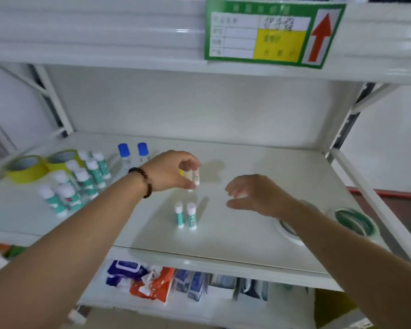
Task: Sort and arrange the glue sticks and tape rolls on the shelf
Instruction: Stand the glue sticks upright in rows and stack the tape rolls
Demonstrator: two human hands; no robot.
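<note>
My left hand (170,170) grips a small white glue stick (194,178) over the middle of the white shelf (259,176). Just in front of it two green-and-white glue sticks (186,214) stand upright side by side. My right hand (254,194) hovers to the right with fingers spread and nothing in it. A cluster of several green-and-white glue sticks (77,182) stands at the left, behind it two yellow tape rolls (42,166). A white tape roll (288,232) lies partly hidden under my right forearm, and a green tape roll (355,223) lies at the right edge.
Two blue-capped bottles (133,151) stand at the back left. A green label card (274,32) with a red arrow hangs on the shelf above. The shelf below holds packets and boxes (152,281). Metal uprights frame both sides.
</note>
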